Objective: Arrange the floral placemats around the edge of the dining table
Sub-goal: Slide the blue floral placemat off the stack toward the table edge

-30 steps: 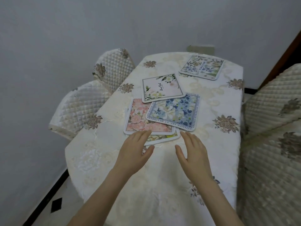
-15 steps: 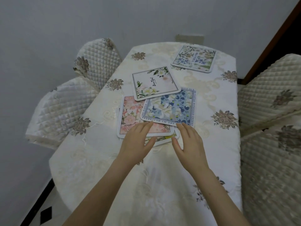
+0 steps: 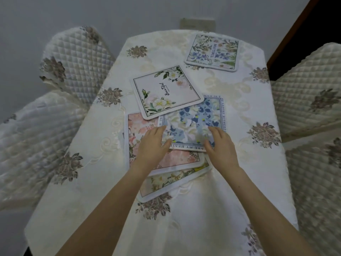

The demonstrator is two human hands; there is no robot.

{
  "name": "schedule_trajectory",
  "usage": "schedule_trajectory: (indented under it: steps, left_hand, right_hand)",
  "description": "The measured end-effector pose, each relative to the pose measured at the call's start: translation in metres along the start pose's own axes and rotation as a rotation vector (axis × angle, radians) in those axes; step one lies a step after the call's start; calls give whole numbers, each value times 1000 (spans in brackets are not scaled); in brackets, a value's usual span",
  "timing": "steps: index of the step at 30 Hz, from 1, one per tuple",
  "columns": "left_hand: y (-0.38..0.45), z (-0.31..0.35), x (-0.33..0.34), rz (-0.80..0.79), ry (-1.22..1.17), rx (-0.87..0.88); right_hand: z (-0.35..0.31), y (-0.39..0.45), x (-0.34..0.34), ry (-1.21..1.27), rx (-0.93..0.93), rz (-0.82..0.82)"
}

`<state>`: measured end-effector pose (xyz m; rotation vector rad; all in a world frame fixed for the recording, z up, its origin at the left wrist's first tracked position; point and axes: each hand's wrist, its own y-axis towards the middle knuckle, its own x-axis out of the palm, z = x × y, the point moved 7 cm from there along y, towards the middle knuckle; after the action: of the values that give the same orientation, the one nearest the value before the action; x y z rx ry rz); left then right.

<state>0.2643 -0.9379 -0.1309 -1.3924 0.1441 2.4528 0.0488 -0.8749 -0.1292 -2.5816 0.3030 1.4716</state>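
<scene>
Several floral placemats lie overlapped in the middle of the dining table (image 3: pixel 88 182). A blue placemat (image 3: pixel 195 119) is on top of a pink placemat (image 3: pixel 140 132), which covers a yellow-green placemat (image 3: pixel 166 183). A white "Beautiful" placemat (image 3: pixel 166 91) overlaps the blue one's far corner. One more blue-green placemat (image 3: pixel 212 51) lies alone at the far right edge. My left hand (image 3: pixel 153 145) and my right hand (image 3: pixel 220 146) rest on the near part of the blue placemat, fingers fairly straight, thumbs at its near edge.
The table wears a cream cloth with brown flower motifs. Two quilted chairs (image 3: pixel 73 58) stand along the left side and two more quilted chairs (image 3: pixel 306 100) along the right. A grey wall is behind; a dark doorway (image 3: pixel 295 43) is at the far right.
Both hands have moved forward from the near edge of the pile onto the blue placemat. The view has moved closer over the table.
</scene>
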Motion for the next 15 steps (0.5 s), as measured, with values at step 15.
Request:
schedule_trajectory:
  steps: [15]
  left_hand:
    - [57,-52,55,-18,-109,-500]
  right_hand:
    - [73,54,48,-79,584,-104]
